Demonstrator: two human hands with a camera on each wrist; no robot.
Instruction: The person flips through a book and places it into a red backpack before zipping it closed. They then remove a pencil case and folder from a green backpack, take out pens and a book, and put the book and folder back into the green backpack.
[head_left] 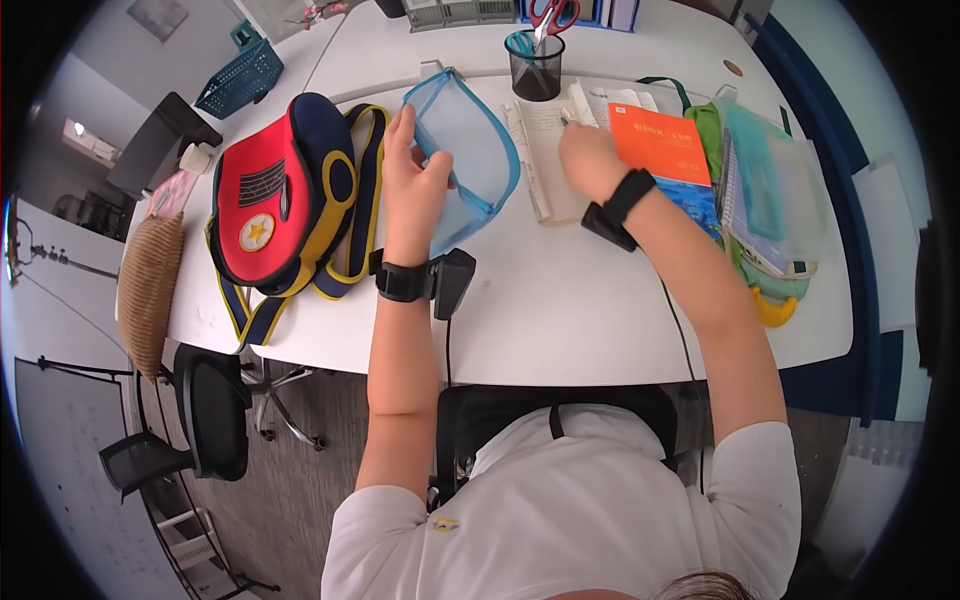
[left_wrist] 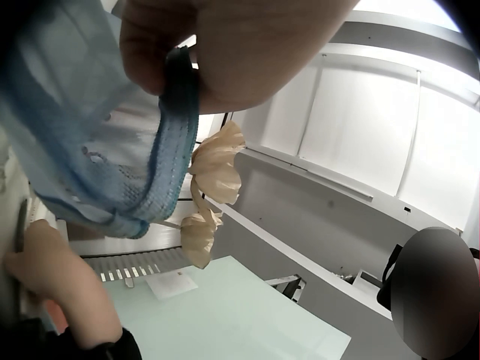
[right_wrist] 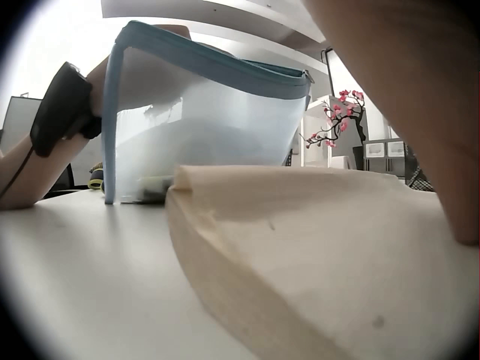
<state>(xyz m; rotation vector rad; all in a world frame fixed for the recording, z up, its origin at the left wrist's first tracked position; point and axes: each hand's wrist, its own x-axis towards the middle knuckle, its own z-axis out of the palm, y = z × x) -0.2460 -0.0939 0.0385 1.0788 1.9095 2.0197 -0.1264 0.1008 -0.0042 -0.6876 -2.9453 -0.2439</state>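
My left hand (head_left: 415, 185) grips the blue-edged rim of a clear zip pouch (head_left: 465, 150), thumb on one side. The left wrist view shows the pouch's mesh-textured blue border (left_wrist: 172, 135) pinched between fingers and thumb, its mouth spread wide. Over an open book (head_left: 540, 165) with worn, written pages, my right hand (head_left: 592, 160) bends its fingers down near the inner fold. A small slim thing shows at those fingertips; I cannot tell whether they pinch it. In the right wrist view the book's curled page (right_wrist: 300, 240) fills the foreground, the pouch (right_wrist: 202, 120) standing behind it.
A red and navy backpack (head_left: 262, 200) lies on the left of the white table (head_left: 560, 300). To the right are an orange book (head_left: 660, 145) and a green bag (head_left: 708, 135) with clear folders (head_left: 765, 180). A mesh pen cup (head_left: 536, 75) with scissors stands behind.
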